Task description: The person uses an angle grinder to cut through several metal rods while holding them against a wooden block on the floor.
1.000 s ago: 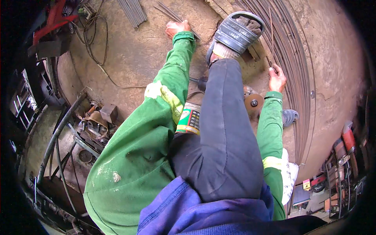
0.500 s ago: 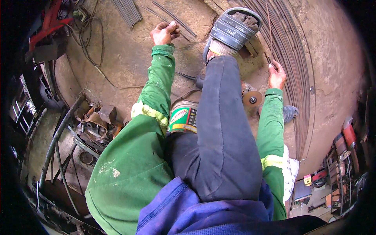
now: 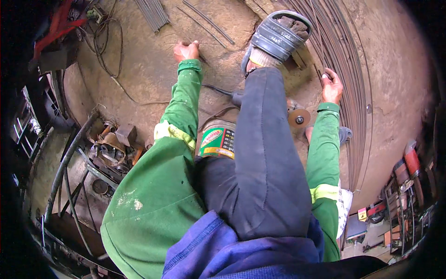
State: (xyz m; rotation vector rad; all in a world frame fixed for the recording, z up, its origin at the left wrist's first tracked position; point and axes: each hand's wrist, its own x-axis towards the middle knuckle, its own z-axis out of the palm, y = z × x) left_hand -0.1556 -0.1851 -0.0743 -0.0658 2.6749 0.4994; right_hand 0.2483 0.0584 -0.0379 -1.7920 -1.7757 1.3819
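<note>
My left hand (image 3: 186, 51) hovers over the brown floor, fingers curled closed; whatever they may hold is hidden. Just beyond it lie two loose dark rods (image 3: 209, 24). My right hand (image 3: 331, 87) is pinched on a thin steel rod (image 3: 320, 44) at the inner side of a long bundle of steel rods (image 3: 346, 60). Between my right forearm and raised leg sits an angle grinder (image 3: 298, 116) with a brown cutting disc, its body partly hidden behind the leg. My sandalled foot (image 3: 278, 35) rests ahead, beside a piece of wood (image 3: 298, 59).
Beneath me is a green-labelled bucket (image 3: 217, 139). A stack of short cut rods (image 3: 152, 14) lies at the far left. A cable (image 3: 118, 83) loops across the floor. Metal frames and machine parts (image 3: 109, 144) crowd the left; a metal rack (image 3: 404, 204) stands lower right.
My left hand has moved left and slightly nearer, away from the two loose rods. My right hand has shifted slightly right, and the thin rod's far end has swung left.
</note>
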